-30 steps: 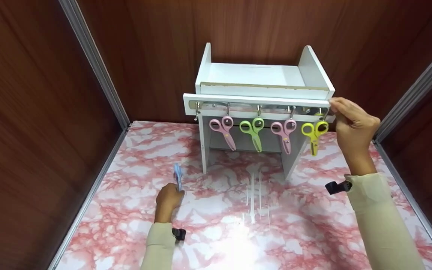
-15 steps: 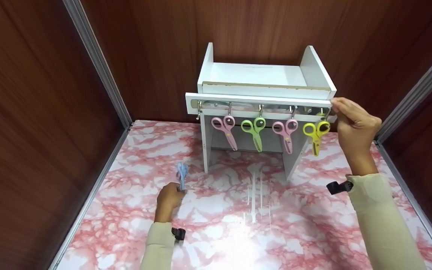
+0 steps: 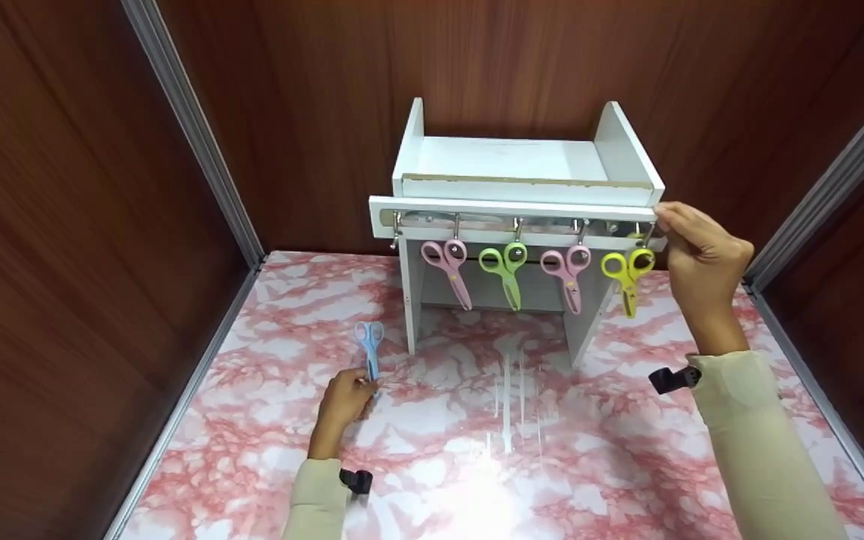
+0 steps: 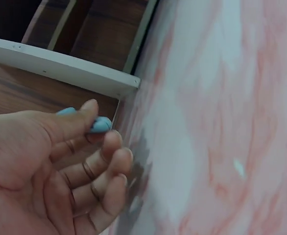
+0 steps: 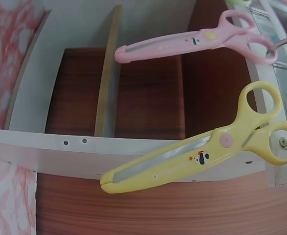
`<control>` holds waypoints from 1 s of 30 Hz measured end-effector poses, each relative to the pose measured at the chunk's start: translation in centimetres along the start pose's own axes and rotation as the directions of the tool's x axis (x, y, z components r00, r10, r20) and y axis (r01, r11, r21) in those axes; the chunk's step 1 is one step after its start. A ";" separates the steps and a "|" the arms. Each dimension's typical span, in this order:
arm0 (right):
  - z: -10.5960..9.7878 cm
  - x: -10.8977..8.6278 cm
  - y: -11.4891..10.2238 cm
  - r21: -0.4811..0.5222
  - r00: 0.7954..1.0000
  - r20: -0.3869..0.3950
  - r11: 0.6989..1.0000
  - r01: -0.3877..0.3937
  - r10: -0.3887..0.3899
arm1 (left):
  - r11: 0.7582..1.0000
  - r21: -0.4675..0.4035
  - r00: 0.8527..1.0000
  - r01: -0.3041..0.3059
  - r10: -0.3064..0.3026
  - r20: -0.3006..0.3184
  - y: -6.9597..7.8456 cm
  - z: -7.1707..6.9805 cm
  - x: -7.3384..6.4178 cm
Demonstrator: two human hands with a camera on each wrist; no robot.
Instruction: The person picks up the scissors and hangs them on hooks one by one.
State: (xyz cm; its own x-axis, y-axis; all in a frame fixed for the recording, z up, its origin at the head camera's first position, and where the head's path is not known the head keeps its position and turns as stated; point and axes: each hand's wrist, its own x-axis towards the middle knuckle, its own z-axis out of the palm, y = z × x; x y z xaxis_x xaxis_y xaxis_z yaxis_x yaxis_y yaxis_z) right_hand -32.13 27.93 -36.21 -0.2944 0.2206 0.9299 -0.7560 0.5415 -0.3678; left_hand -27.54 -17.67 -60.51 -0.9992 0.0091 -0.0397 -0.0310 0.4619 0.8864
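Blue scissors (image 3: 370, 345) are pinched at the blade end by my left hand (image 3: 345, 397), handles pointing away, just above the tabletop left of the shelf. In the left wrist view the thumb and index finger grip the blue tip (image 4: 101, 125). My right hand (image 3: 706, 251) pinches the right end of the white hook rail (image 3: 507, 206). From its hooks hang pink scissors (image 3: 448, 270), green scissors (image 3: 505, 274), a second pink pair (image 3: 567, 277) and yellow scissors (image 3: 628, 277). The leftmost hook (image 3: 395, 229) bears nothing. The right wrist view shows the yellow scissors (image 5: 202, 152) close up.
A white shelf unit (image 3: 514, 157) stands behind the rail against brown wood-grain panels (image 3: 507, 60). Its side panels reach down to the pink-and-white marbled tabletop (image 3: 274, 420). Metal frame strips (image 3: 184, 127) edge the booth.
The blue scissors have turned in my left hand so both handle loops now face the head camera. That hand has shifted slightly right. My right hand keeps its hold on the rail.
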 end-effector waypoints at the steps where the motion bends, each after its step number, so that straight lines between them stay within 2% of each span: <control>1: 0.0 0.0 -0.2 0.002 1.000 -0.002 1.000 0.001 -0.001 | 1.000 -0.030 1.000 -0.008 0.008 0.001 0.1 0.1 0.0; 5: 0.1 -0.1 -0.7 0.006 1.000 -0.007 1.000 0.000 0.000 | 0.993 -0.107 0.998 -0.054 0.052 -0.017 0.7 0.2 0.0; 9: 0.1 -0.2 -0.8 -0.001 1.000 -0.003 1.000 -0.003 0.003 | 0.986 -0.131 0.995 -0.102 0.099 -0.025 1.7 0.1 -0.2; 23: 0.0 0.0 -0.7 -0.006 1.000 0.001 1.000 0.007 -0.007 | 0.974 -0.130 0.982 -0.186 0.181 -0.046 5.3 -0.4 -1.1; 30: 0.0 0.0 -0.7 -0.003 1.000 0.000 1.000 0.008 -0.008 | 0.965 -0.147 0.975 -0.219 0.211 -0.067 6.3 -0.4 -1.4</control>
State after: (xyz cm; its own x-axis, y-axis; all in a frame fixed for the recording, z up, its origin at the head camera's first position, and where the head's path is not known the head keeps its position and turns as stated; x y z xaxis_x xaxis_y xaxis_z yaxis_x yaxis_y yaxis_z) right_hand -31.62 27.58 -35.92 -0.2880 0.2165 0.9329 -0.7565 0.5459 -0.3602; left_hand -26.40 -15.10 -54.67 -0.9826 0.0467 0.1798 0.1853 0.3134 0.9314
